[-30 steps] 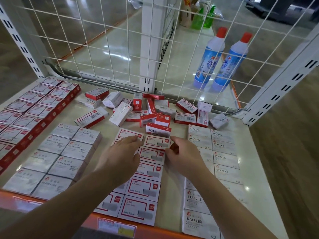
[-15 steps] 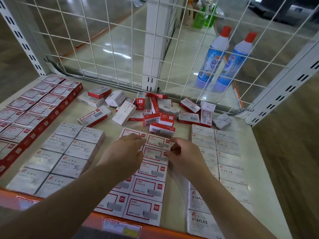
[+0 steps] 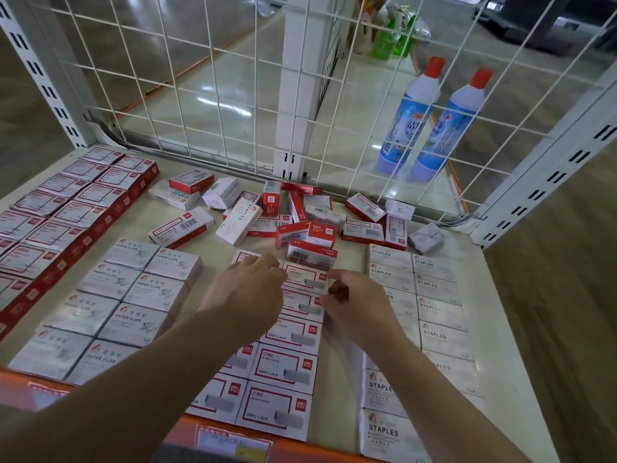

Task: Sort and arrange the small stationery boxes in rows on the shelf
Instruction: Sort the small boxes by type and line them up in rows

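Surroundings: a white wire grid (image 3: pixel 233 95) is seen across the top of the frame; two blue bottles with red caps (image 3: pixel 430 121) are seen behind it at upper right, green bottles (image 3: pixel 390 38) farther back.
Shelf: a pale shelf (image 3: pixel 337 396) with an orange front edge (image 3: pixel 20 389) along the bottom.
Sorted rows, left: red-sided boxes (image 3: pixel 66 208) are laid flat at far left; grey PAPER CLIPS boxes (image 3: pixel 133 295) are set in two columns beside them.
Sorted rows, right: grey STAPLES boxes (image 3: pixel 434 295) are set in columns at right of centre.
Centre rows: red-framed white boxes (image 3: pixel 283 365) run from the front edge up to the hands.
Unsorted heap: a loose pile of boxes (image 3: pixel 293 222) lies tumbled at upper centre, just above the hands, some on edge.
Left grip: the left hand (image 3: pixel 247 295) is laid palm down over the centre rows, fingers loosely bent; whether a box is held beneath cannot be told.
Right grip: the right hand (image 3: pixel 360 302) is curled narrow, fingertips pinched at the right edge of the top box of the centre row (image 3: pixel 305 277).
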`<state>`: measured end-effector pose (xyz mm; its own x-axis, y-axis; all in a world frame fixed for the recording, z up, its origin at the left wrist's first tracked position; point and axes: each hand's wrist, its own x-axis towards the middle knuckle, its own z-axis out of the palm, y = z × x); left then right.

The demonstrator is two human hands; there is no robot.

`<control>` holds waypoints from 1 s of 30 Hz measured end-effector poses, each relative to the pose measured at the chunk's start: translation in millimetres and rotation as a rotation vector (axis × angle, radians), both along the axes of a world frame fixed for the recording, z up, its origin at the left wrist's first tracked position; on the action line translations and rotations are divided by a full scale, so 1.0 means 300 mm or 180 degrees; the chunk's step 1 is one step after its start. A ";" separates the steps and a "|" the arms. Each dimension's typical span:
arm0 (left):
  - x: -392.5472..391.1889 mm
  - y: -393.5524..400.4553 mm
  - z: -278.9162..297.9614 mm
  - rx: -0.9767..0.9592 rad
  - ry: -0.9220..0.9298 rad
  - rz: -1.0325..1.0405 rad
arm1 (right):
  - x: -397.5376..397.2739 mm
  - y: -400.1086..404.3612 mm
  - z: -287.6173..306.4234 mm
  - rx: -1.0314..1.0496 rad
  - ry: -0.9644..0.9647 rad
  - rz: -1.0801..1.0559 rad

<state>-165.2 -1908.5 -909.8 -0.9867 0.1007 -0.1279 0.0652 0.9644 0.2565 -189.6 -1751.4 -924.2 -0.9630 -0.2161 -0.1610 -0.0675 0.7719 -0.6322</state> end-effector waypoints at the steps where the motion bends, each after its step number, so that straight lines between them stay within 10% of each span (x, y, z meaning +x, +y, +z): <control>1: -0.002 0.003 -0.002 0.0002 -0.0005 -0.0007 | -0.003 0.004 0.003 -0.0001 0.0028 -0.0026; 30: 0.003 0.006 -0.008 0.0221 -0.0065 0.0122 | -0.130 0.015 -0.021 -0.0120 0.0746 -0.0379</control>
<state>-164.4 -1906.5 -912.3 -0.9872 0.0724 -0.1421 0.0227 0.9459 0.3238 -228.6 -1746.9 -930.5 -0.9921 -0.1005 0.0754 -0.1255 0.7593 -0.6386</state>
